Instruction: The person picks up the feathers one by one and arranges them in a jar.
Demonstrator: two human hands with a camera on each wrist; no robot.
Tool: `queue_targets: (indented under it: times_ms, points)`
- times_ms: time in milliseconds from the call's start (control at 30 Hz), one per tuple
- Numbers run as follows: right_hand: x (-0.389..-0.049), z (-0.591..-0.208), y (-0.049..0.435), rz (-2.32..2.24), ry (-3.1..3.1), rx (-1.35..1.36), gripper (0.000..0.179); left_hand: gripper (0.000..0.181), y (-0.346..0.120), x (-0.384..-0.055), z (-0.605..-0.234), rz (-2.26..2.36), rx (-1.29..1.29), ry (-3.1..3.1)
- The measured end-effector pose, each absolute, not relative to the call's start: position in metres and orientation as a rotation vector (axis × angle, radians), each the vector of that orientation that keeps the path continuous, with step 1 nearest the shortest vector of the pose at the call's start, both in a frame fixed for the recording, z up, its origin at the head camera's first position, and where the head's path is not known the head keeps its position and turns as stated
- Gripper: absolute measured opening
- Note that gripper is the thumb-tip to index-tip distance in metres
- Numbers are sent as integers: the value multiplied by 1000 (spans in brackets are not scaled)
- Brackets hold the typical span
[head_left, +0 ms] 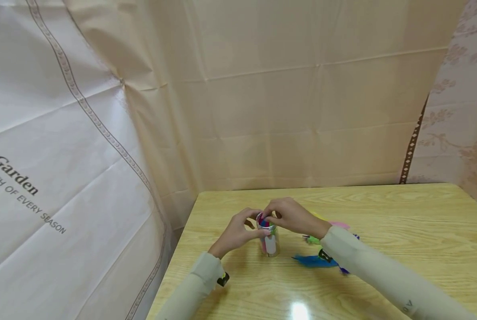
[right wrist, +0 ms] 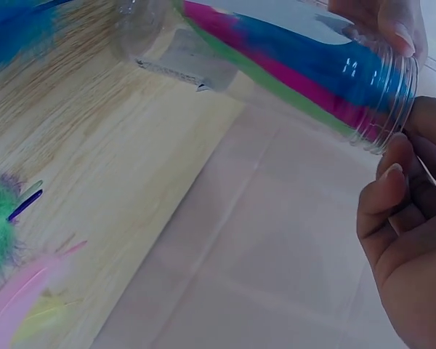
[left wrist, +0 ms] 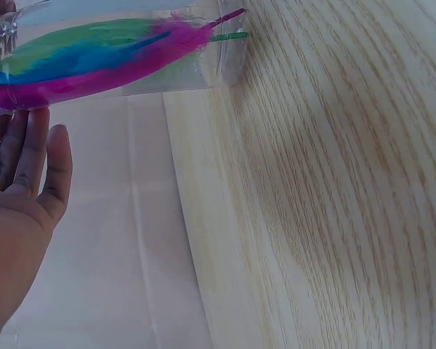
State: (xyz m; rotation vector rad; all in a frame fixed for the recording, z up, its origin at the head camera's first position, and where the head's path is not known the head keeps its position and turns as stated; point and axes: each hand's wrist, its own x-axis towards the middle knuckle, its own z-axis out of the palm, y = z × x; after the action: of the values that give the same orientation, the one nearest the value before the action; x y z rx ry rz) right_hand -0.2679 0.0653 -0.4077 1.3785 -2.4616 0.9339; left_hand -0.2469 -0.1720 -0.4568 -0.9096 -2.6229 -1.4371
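Observation:
A clear plastic jar (head_left: 272, 249) stands on the table with its mouth up. Inside it are a blue feather (right wrist: 298, 51), a magenta feather (left wrist: 94, 83) and a green feather (left wrist: 73, 43), their quills pointing to the base. My left hand (head_left: 237, 229) holds the jar near its neck, thumb on the near side and fingers behind. Over the mouth is my right hand (head_left: 292, 216), thumb and index finger bent together at the feather tops. They appear to pinch a feather there; which one is hidden. A white label patch (head_left: 270, 244) shows on the jar.
Right of the jar, partly under my right forearm, lie a loose blue feather (head_left: 314, 261), a green feather (head_left: 312, 240), a pink feather (head_left: 339, 225) and a yellow one (head_left: 317, 215). A cloth curtain (head_left: 262, 111) hangs behind the wooden table (head_left: 414, 235).

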Motion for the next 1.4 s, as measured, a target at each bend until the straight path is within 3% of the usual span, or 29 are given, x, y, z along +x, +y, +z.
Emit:
queue_targets:
  times_ms: [533, 1400]
  points:
    - [-269, -402, 68, 955, -2504, 1341, 10, 46, -171, -248, -457, -1445, -909, -2628]
    - [-271, -430, 159, 987, -2569, 1027, 8, 59, -166, -245, -455, -1495, -850, -2639]
